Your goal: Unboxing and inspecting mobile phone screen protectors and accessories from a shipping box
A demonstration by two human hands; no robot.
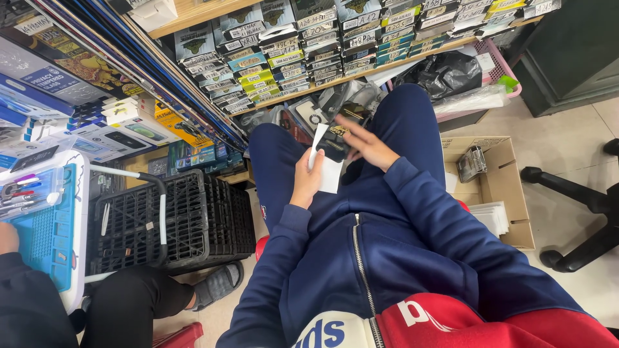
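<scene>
Above the blue zip jacket [387, 258], the left hand [306, 180] pinches a thin white sleeve [329, 169] over the lap (light, floppy, best held by its edges), while the right hand's [364, 145] fingers close on a small dark slippery-looking piece [335, 149].

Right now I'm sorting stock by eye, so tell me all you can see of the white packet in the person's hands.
The white packet is a flat, thin paper-like sleeve, plain white, with a flap folded up at its top. The left hand grips its left edge, thumb on the face, holding it upright over the lap. A small dark flat piece sits at its upper part, where the right hand reaches it with its fingertips. Its lower edge hangs free above the blue trousers.
</scene>
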